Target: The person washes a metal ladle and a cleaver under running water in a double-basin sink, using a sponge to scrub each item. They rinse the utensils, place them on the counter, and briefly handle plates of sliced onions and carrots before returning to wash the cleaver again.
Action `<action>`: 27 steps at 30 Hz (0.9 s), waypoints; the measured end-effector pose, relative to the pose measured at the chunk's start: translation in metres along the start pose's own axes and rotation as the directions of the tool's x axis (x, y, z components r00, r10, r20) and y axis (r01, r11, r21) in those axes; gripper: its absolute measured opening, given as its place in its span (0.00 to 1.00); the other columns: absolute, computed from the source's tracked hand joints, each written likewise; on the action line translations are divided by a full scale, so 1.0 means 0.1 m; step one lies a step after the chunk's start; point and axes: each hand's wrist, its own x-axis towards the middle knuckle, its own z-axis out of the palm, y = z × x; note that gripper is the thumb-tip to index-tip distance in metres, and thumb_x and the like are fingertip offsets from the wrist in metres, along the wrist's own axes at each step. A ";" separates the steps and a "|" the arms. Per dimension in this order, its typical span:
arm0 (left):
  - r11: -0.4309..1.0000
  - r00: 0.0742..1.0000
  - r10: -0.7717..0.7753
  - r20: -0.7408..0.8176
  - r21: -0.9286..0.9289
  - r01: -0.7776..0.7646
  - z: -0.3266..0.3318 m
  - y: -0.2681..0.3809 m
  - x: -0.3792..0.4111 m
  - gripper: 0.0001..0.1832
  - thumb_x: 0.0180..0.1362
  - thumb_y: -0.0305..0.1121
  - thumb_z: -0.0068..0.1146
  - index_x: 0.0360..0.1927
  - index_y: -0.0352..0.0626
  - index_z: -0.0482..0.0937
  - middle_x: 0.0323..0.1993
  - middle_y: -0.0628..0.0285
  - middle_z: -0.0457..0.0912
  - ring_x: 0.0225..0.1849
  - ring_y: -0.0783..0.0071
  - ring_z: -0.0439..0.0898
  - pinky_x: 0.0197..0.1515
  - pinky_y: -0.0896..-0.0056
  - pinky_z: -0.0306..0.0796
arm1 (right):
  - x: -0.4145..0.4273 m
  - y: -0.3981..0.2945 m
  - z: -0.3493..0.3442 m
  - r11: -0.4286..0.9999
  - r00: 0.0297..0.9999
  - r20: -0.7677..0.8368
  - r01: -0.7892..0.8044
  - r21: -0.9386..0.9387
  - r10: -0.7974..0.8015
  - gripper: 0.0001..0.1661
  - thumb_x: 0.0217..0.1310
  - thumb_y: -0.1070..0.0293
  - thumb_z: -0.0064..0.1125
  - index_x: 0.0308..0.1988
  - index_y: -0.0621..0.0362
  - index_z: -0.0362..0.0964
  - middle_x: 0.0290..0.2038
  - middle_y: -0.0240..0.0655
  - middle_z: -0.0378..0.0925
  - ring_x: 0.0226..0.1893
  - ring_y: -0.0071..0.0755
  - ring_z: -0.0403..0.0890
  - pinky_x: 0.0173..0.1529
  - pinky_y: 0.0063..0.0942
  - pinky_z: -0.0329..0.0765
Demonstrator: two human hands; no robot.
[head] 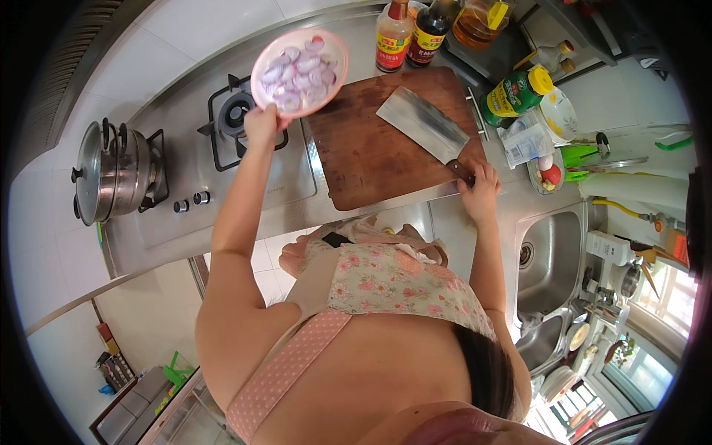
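My left hand [262, 125] grips the near rim of a pink-edged bowl [257, 83], raised over the counter between the gas burner and the cutting board. Sliced shallots or red onions [303, 75] fill the bowl. On the right, my right hand [479, 186] rests on the dark handle of a cleaver [425, 125]; the fingers partly hide the handle. The blade lies flat across the wooden cutting board [361, 156], pointing to the upper left. Nothing but the cleaver shows on the board's surface.
A lidded steamer pot [108, 175] stands on the far-left burner; an unused burner [236, 114] sits beside the board. Sauce bottles [392, 41] line the back. Right of the board are a green jar [512, 97] and a dish of vegetables [548, 173]. A steel sink [548, 267] lies nearer.
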 end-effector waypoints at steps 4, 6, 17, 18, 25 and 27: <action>0.999 0.999 -0.032 -0.018 -0.024 0.032 -0.27 -0.28 -0.63 0.09 0.54 0.26 0.46 0.29 0.29 0.75 0.21 0.56 0.79 0.16 0.74 0.76 0.16 0.79 0.69 | 0.36 -0.15 0.06 0.957 0.986 -0.123 0.143 0.251 -0.115 0.22 0.48 0.68 0.59 0.46 0.57 0.70 0.48 0.41 0.70 0.49 0.46 0.70 0.53 0.39 0.66; 0.999 0.998 -0.044 -0.033 0.011 0.045 -0.37 -0.39 -0.91 0.09 0.55 0.26 0.45 0.30 0.28 0.75 0.21 0.55 0.79 0.16 0.74 0.77 0.16 0.79 0.69 | 0.66 -0.31 0.10 0.917 0.967 -0.164 0.237 0.321 -0.193 0.20 0.49 0.68 0.57 0.45 0.59 0.70 0.45 0.43 0.72 0.46 0.48 0.72 0.51 0.37 0.69; 0.986 0.982 -0.135 -0.130 -0.112 0.121 -0.52 -0.81 -1.88 0.07 0.56 0.26 0.47 0.32 0.31 0.74 0.18 0.60 0.76 0.14 0.77 0.73 0.16 0.79 0.67 | 2.25 -1.99 1.17 0.055 0.818 0.575 -0.575 0.816 0.013 0.17 0.60 0.62 0.51 0.44 0.62 0.64 0.38 0.43 0.75 0.32 0.36 0.78 0.34 0.28 0.75; 0.981 0.977 -0.142 -0.159 -0.152 0.118 -0.53 -0.80 -1.94 0.07 0.56 0.26 0.47 0.32 0.31 0.73 0.18 0.60 0.76 0.14 0.78 0.73 0.16 0.79 0.67 | 2.43 -2.09 1.32 -0.025 0.789 0.609 -0.609 0.792 0.084 0.16 0.60 0.61 0.50 0.42 0.62 0.64 0.37 0.43 0.75 0.30 0.36 0.78 0.31 0.26 0.74; 0.973 0.906 -0.179 -0.383 -0.205 0.106 -0.60 -0.55 -2.14 0.05 0.57 0.24 0.45 0.30 0.32 0.71 0.18 0.58 0.76 0.15 0.77 0.74 0.16 0.79 0.66 | 3.38 -2.32 1.96 -0.469 0.603 0.643 -0.445 0.763 0.473 0.25 0.57 0.52 0.52 0.45 0.60 0.61 0.33 0.40 0.72 0.19 0.33 0.71 0.23 0.23 0.71; 0.972 0.879 -0.182 -0.441 -0.217 0.093 -0.61 -0.50 -2.13 0.04 0.56 0.23 0.45 0.29 0.33 0.70 0.18 0.58 0.76 0.15 0.76 0.74 0.16 0.79 0.66 | 3.53 -2.47 2.00 -0.503 0.496 0.554 -0.246 0.828 0.669 0.28 0.55 0.51 0.53 0.48 0.58 0.60 0.33 0.39 0.72 0.18 0.32 0.70 0.22 0.23 0.70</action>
